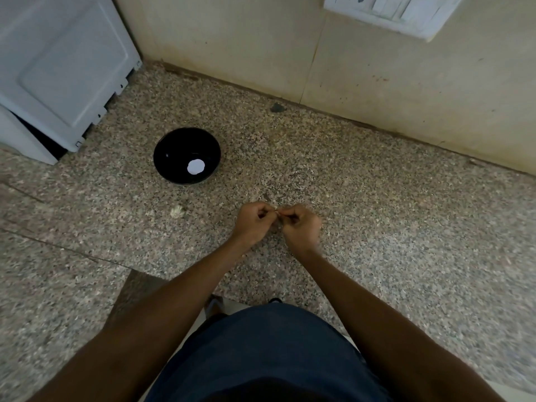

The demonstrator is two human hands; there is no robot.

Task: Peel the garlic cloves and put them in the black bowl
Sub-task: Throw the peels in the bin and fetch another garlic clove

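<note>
Garlic clove [277, 212]: 1, seemingly, pinched | hands: 2 | black bowl [187, 156]: 1

The garlic clove [277, 212] is almost wholly hidden between the curled fingers [262, 211] of the left hand [253, 224] and the right hand [301, 227]; only a pale sliver shows, too small to tell peeled from unpeeled. The white patch [195, 166] inside the black bowl [174, 146] is washed out, so what it is cannot be told. A pale scrap [177, 211] on the surface [377, 213] is blurred. The white appliance [58, 68] and the switch plate [391, 13] are cut off by the frame's edges.
</note>
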